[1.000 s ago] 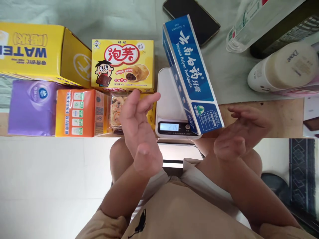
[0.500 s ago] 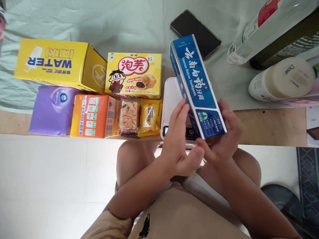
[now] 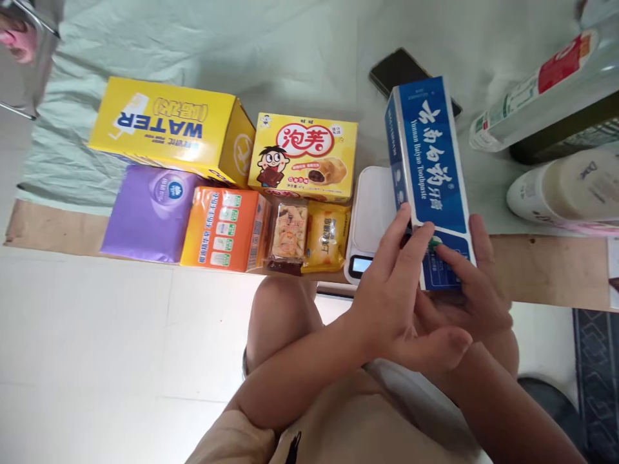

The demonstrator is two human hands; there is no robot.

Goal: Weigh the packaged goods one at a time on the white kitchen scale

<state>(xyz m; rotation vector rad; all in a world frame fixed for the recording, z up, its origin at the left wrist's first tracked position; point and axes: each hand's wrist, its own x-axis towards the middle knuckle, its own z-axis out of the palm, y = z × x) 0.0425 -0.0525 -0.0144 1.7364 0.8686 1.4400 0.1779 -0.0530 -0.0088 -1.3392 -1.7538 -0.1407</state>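
Note:
A blue toothpaste box (image 3: 432, 161) is held at a slant, its near end in my right hand (image 3: 471, 283). That hand's fingers wrap the right side and one lies over the printed face. My left hand (image 3: 391, 290) is open with fingers stretched out, the fingertips touching the box's left edge and lower face, thumb sticking out to the right. Below and left of the box lies a white kitchen scale (image 3: 370, 206) with a lit display, partly hidden by the box and my left hand. How the box's underside meets the scale is hidden.
Left of the scale stand a yellow puff box (image 3: 302, 158), a yellow WATER box (image 3: 164, 129), a purple pack (image 3: 149, 212), an orange pack (image 3: 220, 229), a wrapped biscuit (image 3: 289, 232) and a yellow sachet (image 3: 326, 238). A phone (image 3: 394, 67) lies behind; bottles (image 3: 536, 187) stand right.
The view has shifted, so the things appear further right. The toothpaste box has turned a little more upright. My left fingertips and a right finger now rest on its printed face.

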